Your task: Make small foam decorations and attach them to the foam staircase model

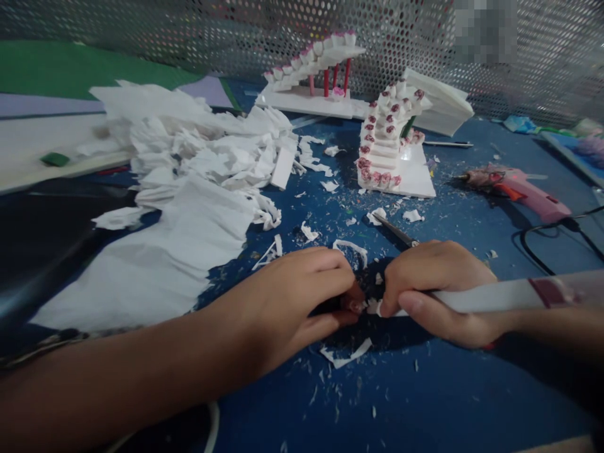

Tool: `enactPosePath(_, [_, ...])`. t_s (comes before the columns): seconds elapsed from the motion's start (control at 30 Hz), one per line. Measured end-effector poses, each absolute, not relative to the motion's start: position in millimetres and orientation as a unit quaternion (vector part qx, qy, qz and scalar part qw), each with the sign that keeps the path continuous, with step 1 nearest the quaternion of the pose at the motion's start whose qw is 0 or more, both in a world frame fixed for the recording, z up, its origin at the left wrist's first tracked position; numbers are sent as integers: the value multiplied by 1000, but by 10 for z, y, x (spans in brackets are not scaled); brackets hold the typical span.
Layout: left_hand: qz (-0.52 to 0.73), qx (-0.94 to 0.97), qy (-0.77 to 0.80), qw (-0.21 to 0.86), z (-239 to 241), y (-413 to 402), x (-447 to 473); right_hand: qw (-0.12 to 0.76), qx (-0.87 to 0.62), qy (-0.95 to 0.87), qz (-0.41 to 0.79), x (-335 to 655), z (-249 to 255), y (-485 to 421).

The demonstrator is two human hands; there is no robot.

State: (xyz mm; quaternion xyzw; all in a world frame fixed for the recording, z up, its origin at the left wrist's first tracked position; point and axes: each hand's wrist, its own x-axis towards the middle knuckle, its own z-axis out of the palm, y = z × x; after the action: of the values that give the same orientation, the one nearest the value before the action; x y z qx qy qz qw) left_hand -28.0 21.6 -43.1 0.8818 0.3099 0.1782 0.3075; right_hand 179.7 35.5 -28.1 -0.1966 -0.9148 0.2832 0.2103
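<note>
My left hand point(316, 283) is closed in a pinch on a small pinkish paper flower point(353, 304), partly hidden by the fingers. Facing it, my right hand point(438, 286) is wrapped round a long white tube point(500, 296) with a dark red band. The narrow end of the tube comes close to the flower; whether they touch I cannot tell. Just beyond my right knuckles a pointed metal blade point(394, 231) shows, its other end hidden by the hand. Torn white paper strips point(346, 355) lie on the blue table point(401, 402) around both hands.
Crumpled white paper point(198, 157) is heaped at the left. Behind stand a model staircase point(382, 151) with dark pink flowers and another point(321, 56) on red posts. A pink glue gun point(533, 192) with a black cord lies right. A perforated metal panel point(236, 38) borders the back.
</note>
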Motion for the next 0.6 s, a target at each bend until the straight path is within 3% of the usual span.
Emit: enactPosePath(0.6, [179,883,309,305,-451,241,-282,253,-190,-898,306,1799,-295,336])
